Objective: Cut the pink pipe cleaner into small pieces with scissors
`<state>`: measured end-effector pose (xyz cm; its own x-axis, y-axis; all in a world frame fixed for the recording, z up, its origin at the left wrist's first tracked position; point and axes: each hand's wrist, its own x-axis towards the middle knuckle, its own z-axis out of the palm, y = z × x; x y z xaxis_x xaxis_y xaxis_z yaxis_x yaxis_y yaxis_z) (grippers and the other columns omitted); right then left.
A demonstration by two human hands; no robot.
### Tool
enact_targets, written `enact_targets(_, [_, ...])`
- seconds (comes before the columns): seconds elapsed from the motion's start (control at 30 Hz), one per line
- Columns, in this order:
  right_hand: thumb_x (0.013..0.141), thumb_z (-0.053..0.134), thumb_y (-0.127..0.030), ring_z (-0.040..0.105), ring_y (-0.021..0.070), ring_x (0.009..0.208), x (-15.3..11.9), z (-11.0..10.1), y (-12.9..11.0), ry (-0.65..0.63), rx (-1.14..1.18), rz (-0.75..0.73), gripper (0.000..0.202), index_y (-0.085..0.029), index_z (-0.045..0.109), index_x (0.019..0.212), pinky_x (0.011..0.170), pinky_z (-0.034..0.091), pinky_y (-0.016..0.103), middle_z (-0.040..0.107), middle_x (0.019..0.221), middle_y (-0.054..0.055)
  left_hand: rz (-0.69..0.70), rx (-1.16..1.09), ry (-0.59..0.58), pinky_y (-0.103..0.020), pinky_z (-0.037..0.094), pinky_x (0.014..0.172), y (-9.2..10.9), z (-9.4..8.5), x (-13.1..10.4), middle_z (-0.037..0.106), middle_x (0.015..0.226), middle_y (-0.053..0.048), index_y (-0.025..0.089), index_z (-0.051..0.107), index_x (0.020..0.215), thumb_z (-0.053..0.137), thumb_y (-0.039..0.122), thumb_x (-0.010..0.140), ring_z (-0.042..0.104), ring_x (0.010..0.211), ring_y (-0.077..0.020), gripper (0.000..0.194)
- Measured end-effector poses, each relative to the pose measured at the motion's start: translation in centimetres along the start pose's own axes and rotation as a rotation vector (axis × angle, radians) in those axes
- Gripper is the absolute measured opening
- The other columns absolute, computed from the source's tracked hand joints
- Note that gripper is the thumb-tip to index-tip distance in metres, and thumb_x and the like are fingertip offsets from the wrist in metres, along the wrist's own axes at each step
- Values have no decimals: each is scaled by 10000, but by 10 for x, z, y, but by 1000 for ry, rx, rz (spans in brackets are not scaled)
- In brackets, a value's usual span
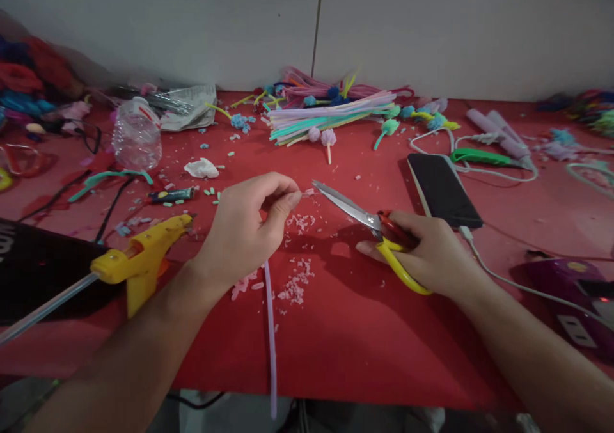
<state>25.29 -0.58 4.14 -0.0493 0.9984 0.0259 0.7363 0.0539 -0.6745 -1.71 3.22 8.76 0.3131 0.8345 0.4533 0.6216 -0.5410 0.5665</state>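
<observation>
My left hand (242, 225) is closed in a pinch, thumb against index finger. A purple pipe cleaner (271, 340) comes out below this hand and hangs past the table's front edge; the palm hides its upper part. A short pinkish tip (307, 192) shows just beyond the fingertips. In my right hand (434, 251) is a pair of scissors (346, 209) with one red and one yellow handle loop. Their blades look nearly closed and point toward my left fingertips, a small gap apart. Pink fuzzy clippings (296, 286) lie on the table beneath.
A yellow hot glue gun (148, 244) stands at left, near a clear plastic bottle (137, 135). A bundle of pipe cleaners (330, 114) lies at the back. To the right are a phone (444, 190) with a white cable, a green cutter (482, 157) and a purple power block (570, 292).
</observation>
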Motion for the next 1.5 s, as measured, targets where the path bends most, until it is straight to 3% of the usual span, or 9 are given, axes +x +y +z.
enact_targets(0.53, [680,734,-847,252,117,569,2,0,-1,-13,-38,-14,711,-246,361,603,470,249,275,283,586,-46,-26,-2,7,-253,429,596,1,0,0,682,738,20,197,692,876,620,246,983,541,616,-106,137])
enact_targets(1.5, [666,699,-893,240,119,575,2,-2,-3,-37,-38,-13,737,-251,343,605,470,241,276,274,585,-49,-58,-69,-13,-255,372,530,4,-1,-1,613,668,33,187,665,824,608,213,967,483,571,-93,156])
